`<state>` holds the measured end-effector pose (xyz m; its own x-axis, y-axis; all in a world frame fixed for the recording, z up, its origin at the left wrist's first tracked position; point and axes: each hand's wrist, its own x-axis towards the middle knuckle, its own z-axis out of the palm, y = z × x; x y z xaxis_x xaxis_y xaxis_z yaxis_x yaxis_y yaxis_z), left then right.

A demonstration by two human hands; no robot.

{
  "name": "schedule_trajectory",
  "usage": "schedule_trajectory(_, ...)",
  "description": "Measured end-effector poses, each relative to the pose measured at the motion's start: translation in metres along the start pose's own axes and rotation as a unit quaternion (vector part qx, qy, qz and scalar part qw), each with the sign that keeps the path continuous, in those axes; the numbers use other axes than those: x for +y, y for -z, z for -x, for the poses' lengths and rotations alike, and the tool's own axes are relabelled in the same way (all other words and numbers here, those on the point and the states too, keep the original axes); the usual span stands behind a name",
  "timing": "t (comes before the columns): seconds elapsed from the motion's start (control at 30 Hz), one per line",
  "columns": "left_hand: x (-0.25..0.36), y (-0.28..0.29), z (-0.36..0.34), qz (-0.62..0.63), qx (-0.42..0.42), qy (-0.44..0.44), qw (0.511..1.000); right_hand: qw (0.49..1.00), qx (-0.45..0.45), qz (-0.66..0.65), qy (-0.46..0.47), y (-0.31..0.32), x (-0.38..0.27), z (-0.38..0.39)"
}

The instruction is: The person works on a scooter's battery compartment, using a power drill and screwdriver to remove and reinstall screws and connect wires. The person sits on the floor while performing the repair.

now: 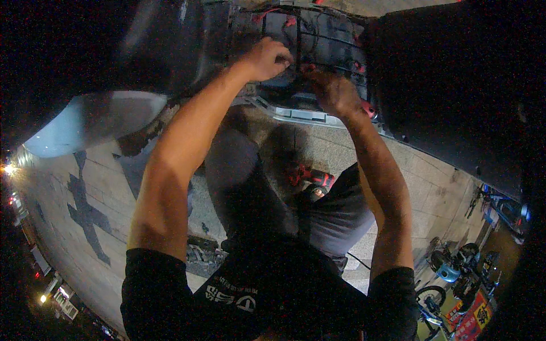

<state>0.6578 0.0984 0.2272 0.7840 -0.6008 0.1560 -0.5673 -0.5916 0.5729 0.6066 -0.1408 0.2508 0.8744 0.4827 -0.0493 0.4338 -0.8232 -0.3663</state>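
Both my hands reach into an open compartment of dark block-shaped units [278, 23], apparently batteries, with red connector caps [290, 21] and black cables. My left hand [267, 59] is over the units, fingers curled closed; whatever they pinch is too small to make out. My right hand [335, 94] is just right of it, its blurred, shadowed fingers near a red connector [309, 67]; their grip is unclear. A red object [369, 112] shows beside that wrist at the compartment's edge. A metal rail [307, 115] runs along the near edge.
A red-and-black power drill [310, 179] lies on the paving [426, 187] between my legs. A dark panel [443, 68] flanks the compartment on the right, a curved white body panel [94, 119] on the left. Parked two-wheelers [446, 267] stand at lower right.
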Motion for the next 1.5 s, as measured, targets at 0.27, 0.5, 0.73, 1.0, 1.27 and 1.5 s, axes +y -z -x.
schedule_trajectory(0.27,0.010,0.001,0.004,-0.026,0.012,0.037,0.999,0.998,0.022,0.065,-0.007,0.003,-0.002,0.001)
schedule_trajectory(0.5,0.010,0.000,0.017,0.038,0.097,0.045,0.994,0.992,0.006,0.026,-0.121,0.009,-0.028,0.003)
schedule_trajectory(0.73,0.009,0.000,0.021,0.059,0.139,0.045,0.988,0.979,0.101,-0.121,-0.130,0.002,-0.003,-0.002)
schedule_trajectory(1.0,0.011,-0.008,0.023,0.005,0.165,-0.005,0.986,0.999,0.035,0.037,-0.017,-0.003,0.005,0.021)
schedule_trajectory(1.27,0.009,-0.010,0.023,-0.009,0.170,-0.009,0.985,0.993,-0.002,0.102,-0.062,0.009,-0.011,0.010)
schedule_trajectory(1.5,0.007,-0.011,0.019,0.006,0.174,-0.010,0.985,0.995,0.008,0.098,0.029,0.038,-0.021,-0.002)
